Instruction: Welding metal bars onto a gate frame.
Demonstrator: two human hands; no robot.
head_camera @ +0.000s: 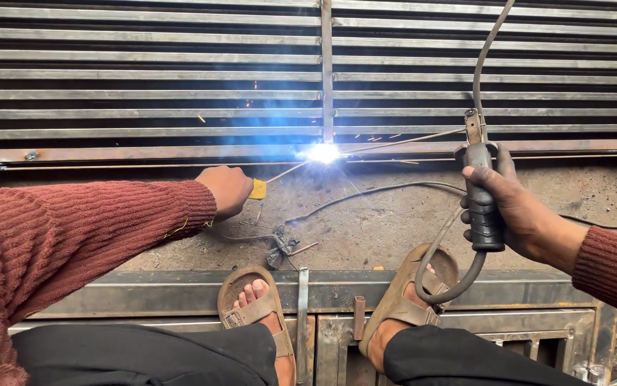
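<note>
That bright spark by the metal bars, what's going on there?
A person is welding. Their right hand grips a black electrode holder, whose thin rod reaches a glaring white arc on the slatted metal frame. Their left hand holds a yellow-handled tool pointed at the same spot. Both sandalled feet rest on a steel beam.

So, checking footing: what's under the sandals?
Both sandals rest on a grey metal frame bar. The bar's surface directly beneath the soles is hidden.
</note>
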